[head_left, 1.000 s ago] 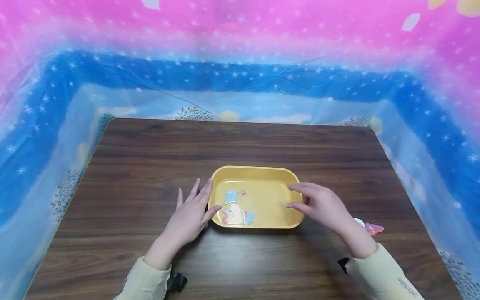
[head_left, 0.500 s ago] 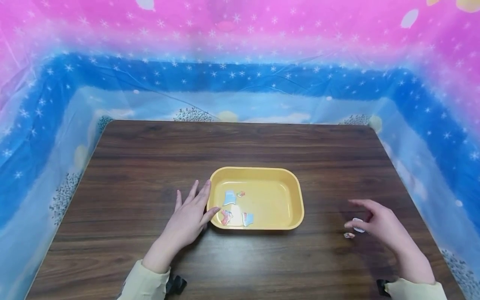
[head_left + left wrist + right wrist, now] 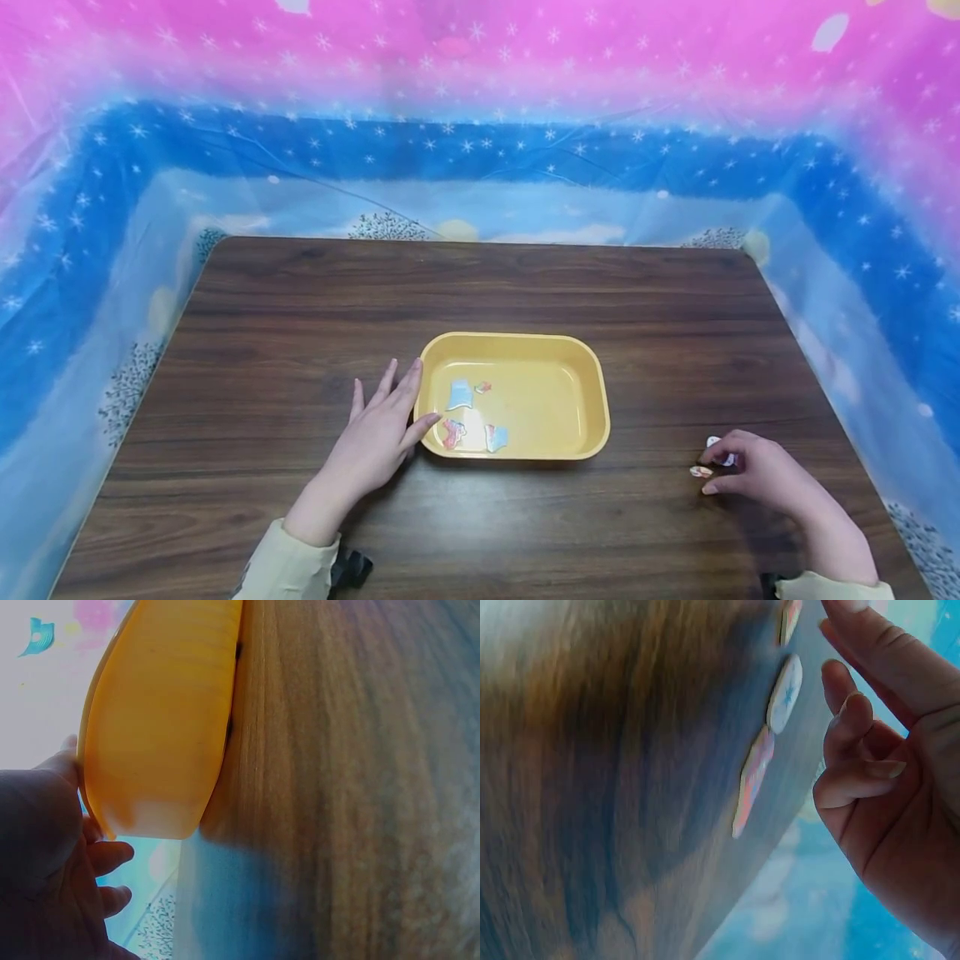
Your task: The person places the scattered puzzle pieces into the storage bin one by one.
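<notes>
Lying on the wood-grain surface, well to the right of a yellow tray, is a small multicoloured piece. The right hand reaches over it, thumb and forefinger parted on either side, gripping nothing. Just beyond is a white piece with a blue star, partly hidden by the fingers from above; a pink-and-orange piece lies next to it in the right wrist view.

Spread against the left end of the yellow tray, the left hand touches the wall with straight fingers, its thumb over the rim. Inside, toward that end, are a pale blue piece, a tiny colourful piece, a reddish piece and a blue-and-red piece. Behind hangs a pink and blue starry backdrop.
</notes>
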